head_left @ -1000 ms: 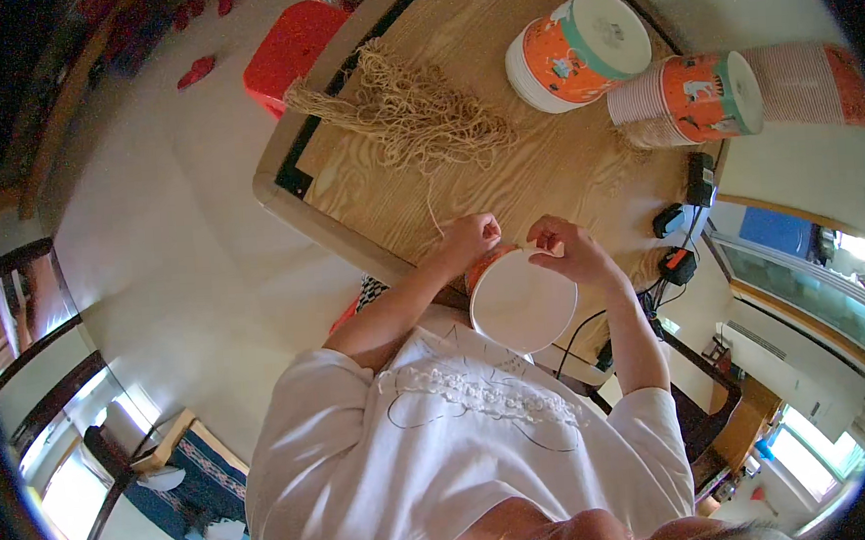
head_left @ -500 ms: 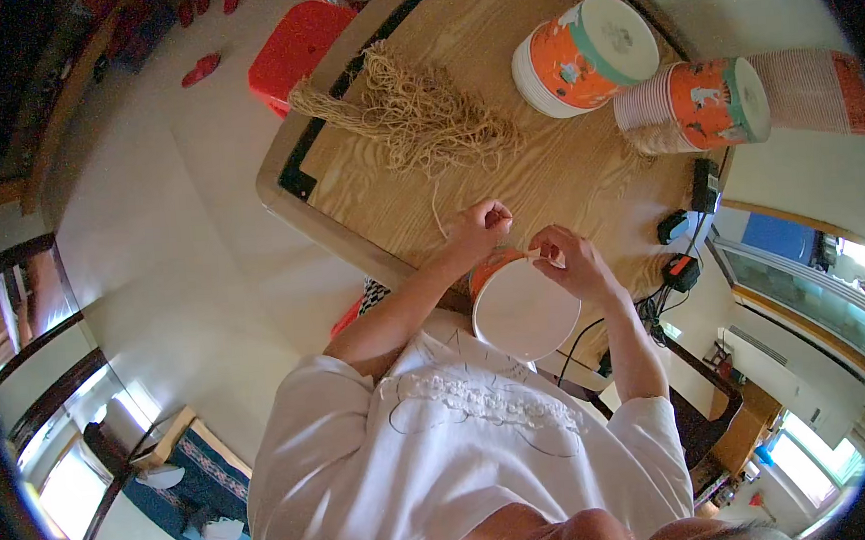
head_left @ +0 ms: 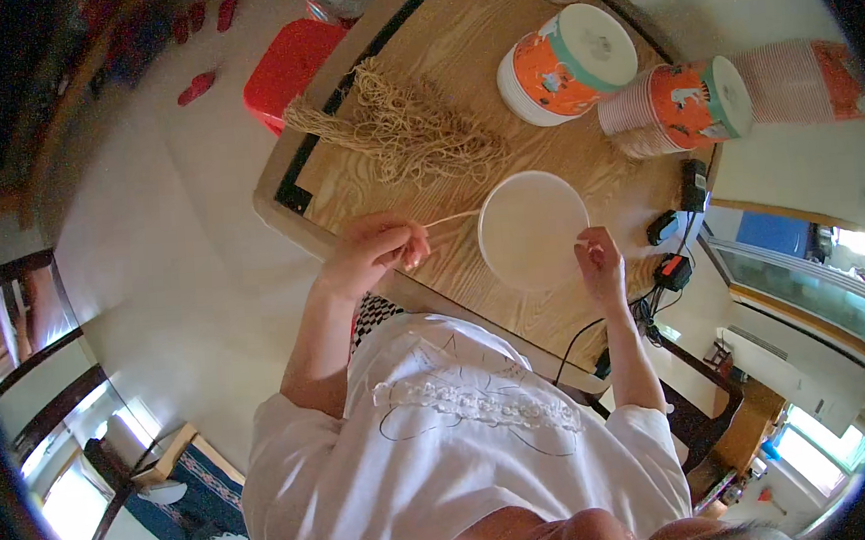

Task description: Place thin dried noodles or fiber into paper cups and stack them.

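Left hand [head_left: 370, 256] grip pinched on tan cord [head_left: 449, 218]; right hand [head_left: 600, 263] grip seemingly clamped on white paper plate [head_left: 532, 229] rim

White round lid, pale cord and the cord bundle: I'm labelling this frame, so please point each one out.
White round lid [head_left: 532, 229], head view, centre of its face.
Pale cord [head_left: 452, 218], head view, mid-length.
Cord bundle [head_left: 415, 137], head view, tangled middle.

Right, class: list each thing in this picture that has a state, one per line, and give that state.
Left hand: pinched shut on a string.
Right hand: fingers holding the rim of the paper cup.
Paper cup: held above the table, round face toward the camera.
Bundle of strings: lying loose on the table.
Cup stacks: lying on their sides.
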Demonstrator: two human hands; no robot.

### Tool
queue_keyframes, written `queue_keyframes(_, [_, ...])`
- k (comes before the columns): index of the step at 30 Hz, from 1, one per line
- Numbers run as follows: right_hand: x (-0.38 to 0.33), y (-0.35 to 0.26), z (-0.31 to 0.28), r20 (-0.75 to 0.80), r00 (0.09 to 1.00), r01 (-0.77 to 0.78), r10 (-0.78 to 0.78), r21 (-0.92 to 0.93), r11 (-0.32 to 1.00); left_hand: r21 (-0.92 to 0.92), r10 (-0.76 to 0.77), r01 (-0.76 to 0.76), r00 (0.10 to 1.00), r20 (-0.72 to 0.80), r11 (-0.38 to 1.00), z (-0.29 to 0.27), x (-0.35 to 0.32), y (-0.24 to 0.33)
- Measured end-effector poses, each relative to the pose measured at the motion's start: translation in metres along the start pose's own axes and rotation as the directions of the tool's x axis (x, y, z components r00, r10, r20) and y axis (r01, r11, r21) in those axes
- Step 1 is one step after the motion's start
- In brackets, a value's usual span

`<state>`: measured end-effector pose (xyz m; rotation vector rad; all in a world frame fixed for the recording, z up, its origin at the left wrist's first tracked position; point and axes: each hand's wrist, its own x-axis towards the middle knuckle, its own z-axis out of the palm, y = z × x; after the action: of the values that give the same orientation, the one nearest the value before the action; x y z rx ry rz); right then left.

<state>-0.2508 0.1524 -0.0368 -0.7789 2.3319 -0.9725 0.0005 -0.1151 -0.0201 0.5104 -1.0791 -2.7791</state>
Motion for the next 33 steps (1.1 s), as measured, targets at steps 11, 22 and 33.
queue_keyframes(11, [-0.097, -0.050, 0.013, 0.535, 0.832, -0.431, 0.145, 0.460, 0.776, 0.046, 0.164, -0.165, 0.986, 0.025, 0.985, 0.044, -0.013, 0.011])
queue_keyframes(22, [0.022, -0.024, 0.004, -0.040, 0.997, 0.055, -0.067, -0.239, 0.969, 0.350, 0.299, -0.248, 0.949, -0.098, 0.903, 0.094, 0.007, -0.016])
queue_keyframes(33, [-0.024, -0.107, 0.033, 0.197, 0.863, 0.390, -0.466, 0.326, 0.861, 0.754, 0.149, -0.090, 0.989, -0.010, 0.651, 0.081, 0.023, -0.045])
